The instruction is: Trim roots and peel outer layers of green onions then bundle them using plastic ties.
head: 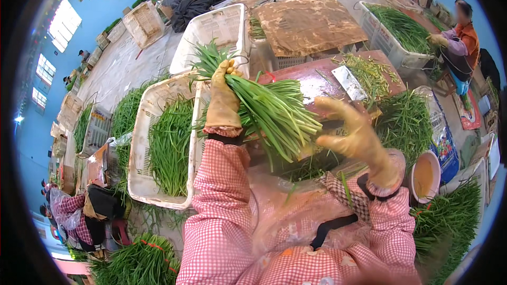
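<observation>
My left hand [226,95], in a tan rubber glove, is closed around the leafy part of a bunch of long green leafy stalks, likely garlic chives [273,114]. The pale cut ends point to the right, towards my other hand. My right hand [352,134], gloved alike and slightly blurred, is raised just right of those ends with its fingers spread and nothing in it. Behind the bunch is a wet reddish board [317,75], on which a flat metal blade [349,83] lies beside a heap of short cut stem ends [372,77]. More green stalks lie partly hidden under the bunch.
A white plastic crate [134,158] of greens stands at left, another crate [210,21] behind. Brown sheeting [309,25] covers crates ahead. At right are loose trimmings [404,122] and a bucket of brownish liquid [425,176]. Tied bundles [136,261] lie lower left. A co-worker [461,43] sits at upper right.
</observation>
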The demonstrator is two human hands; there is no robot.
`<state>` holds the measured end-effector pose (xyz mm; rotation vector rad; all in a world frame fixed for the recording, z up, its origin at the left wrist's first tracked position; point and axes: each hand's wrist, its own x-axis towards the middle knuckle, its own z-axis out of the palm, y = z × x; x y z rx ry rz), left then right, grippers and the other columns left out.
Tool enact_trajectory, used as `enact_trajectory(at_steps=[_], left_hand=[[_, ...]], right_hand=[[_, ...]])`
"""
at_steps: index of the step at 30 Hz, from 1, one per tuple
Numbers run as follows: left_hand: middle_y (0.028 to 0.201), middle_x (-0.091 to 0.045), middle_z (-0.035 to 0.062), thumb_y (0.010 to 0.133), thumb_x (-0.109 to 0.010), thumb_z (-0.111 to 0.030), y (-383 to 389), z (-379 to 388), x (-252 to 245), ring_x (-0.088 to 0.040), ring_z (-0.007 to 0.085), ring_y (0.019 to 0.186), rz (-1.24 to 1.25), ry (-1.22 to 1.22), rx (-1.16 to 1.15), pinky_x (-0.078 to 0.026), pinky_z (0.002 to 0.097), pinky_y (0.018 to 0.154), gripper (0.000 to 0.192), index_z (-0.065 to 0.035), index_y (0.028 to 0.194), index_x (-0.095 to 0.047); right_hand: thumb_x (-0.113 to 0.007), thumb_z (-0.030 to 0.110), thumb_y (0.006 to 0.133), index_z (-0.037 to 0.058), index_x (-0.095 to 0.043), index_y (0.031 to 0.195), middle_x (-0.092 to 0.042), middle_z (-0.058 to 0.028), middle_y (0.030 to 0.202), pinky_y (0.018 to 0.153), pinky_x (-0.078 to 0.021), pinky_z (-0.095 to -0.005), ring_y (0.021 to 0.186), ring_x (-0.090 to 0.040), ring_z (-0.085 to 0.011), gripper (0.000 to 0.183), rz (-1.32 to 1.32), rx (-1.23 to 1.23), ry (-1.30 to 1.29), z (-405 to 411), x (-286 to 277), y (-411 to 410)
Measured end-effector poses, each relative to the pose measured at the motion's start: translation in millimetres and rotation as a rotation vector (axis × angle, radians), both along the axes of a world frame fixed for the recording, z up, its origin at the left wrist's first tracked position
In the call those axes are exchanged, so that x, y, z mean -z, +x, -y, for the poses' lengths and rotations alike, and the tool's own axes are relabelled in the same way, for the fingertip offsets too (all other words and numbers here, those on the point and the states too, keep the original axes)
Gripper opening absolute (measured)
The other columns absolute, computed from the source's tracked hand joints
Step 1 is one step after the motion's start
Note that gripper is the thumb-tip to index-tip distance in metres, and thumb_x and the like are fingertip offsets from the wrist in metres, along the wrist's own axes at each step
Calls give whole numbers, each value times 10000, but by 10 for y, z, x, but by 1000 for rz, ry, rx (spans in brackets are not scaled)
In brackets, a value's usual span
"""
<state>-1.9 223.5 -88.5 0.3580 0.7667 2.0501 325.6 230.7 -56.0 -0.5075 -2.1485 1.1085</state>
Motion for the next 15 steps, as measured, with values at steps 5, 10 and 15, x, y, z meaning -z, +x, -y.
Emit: enact_trajectory(at_steps=[5, 10, 15], left_hand=[[714, -506, -39, 957, -629, -181, 74, 12, 28, -479, 80, 612, 0, 44, 51, -428, 225, 554, 180, -17, 1019, -589], [692, -504, -36, 971, -626, -255, 161, 33, -115, -462, 89, 587, -164, -37, 34, -413, 235, 540, 229, -33, 1017, -591], [661, -467, -38, 980, -618, -269, 114, -47, -74, -418, 84, 554, -139, 105, 45, -377, 246, 515, 240, -31, 984, -590]], right_hand=[[-728, 381, 826, 20, -533, 1348, -618, -166, 1190, 923, -459, -413, 1045, -594, -315, 665, 213, 346, 837, 175, 284, -332], [-675, 235, 725, 115, -530, 695, -523, -44, 662, 618, -428, -402, 655, -546, -257, 190, 176, 193, 945, 123, 294, -398], [-674, 219, 722, 111, -531, 694, -513, -56, 647, 582, -410, -392, 617, -531, -245, 181, 247, 148, 960, 266, 302, -339]])
